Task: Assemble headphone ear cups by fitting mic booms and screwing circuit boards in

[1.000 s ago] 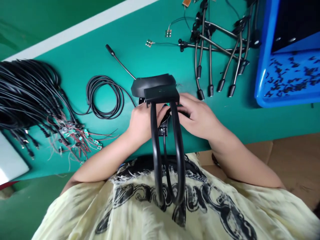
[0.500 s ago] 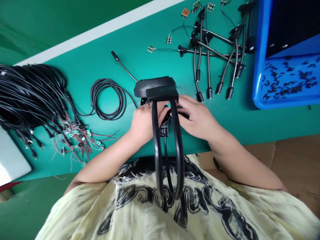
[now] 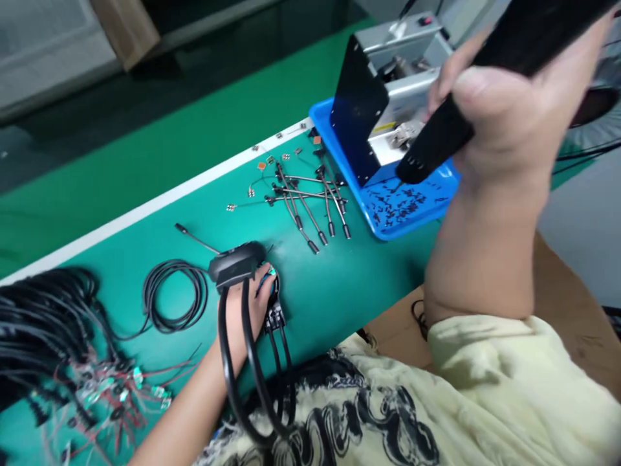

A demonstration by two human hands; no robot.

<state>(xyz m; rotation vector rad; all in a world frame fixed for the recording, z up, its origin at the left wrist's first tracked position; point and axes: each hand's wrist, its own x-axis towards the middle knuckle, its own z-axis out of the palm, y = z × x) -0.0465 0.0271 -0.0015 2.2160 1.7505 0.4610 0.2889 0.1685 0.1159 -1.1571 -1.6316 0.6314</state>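
Observation:
My left hand [image 3: 262, 291] is closed around the open earcup of a black headset [image 3: 237, 264], on the near part of the green table. A small green circuit board [image 3: 272, 272] shows by the fingertips. The headband loops toward my body, and a boom microphone [image 3: 196, 238] sticks out to the far left. High on the right, my right hand [image 3: 504, 110] is wrapped round a thick black electric screwdriver [image 3: 436, 145]. Its tip points down to the left, above small black screws [image 3: 395, 204] in a blue tray [image 3: 381, 234].
A metal screw-feeder-like machine [image 3: 359, 110] stands in the tray. Several boom microphones [image 3: 310, 194] with wired boards lie left of it. Coiled cable [image 3: 174, 294] sits beside the headset; bundled black cables [image 3: 43, 317] with red wires fill the left. Cardboard [image 3: 557, 310] lies at lower right.
My right hand has left the headset and now grips the screwdriver, raised at the right. My left hand keeps hold of the headset. The view has swung to the right.

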